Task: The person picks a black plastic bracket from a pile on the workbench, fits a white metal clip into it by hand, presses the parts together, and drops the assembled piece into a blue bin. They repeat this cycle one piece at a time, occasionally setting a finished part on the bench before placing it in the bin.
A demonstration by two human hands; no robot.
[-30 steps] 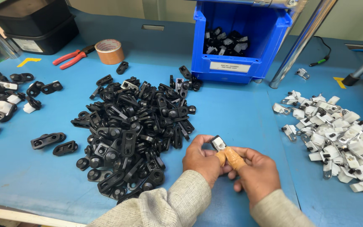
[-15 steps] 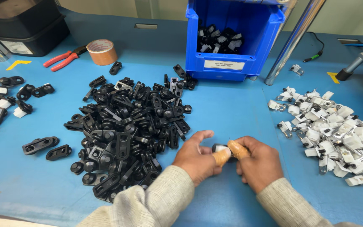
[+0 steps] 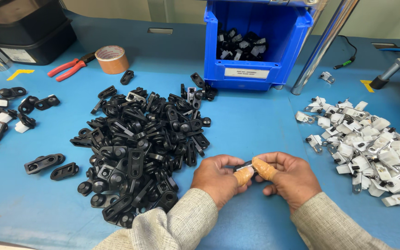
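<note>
Open lane between two piles

You have bare blue table (image 3: 260,125) ahead of your hands; the black parts heap (image 3: 140,139) crowds the left, white clips (image 3: 366,148) the right, blue bin (image 3: 255,41) beyond.

Left hand (image 3: 218,178): bare, one orange-tan rubber finger cot on thumb tip (image 3: 243,176). Right hand (image 3: 289,178): bare, matching finger cot (image 3: 265,168). Sleeves: both long, beige-grey woven fabric with fine texture, cuffs plain, left sleeve (image 3: 172,227) and right sleeve (image 3: 334,227) reaching the wrists.
</note>
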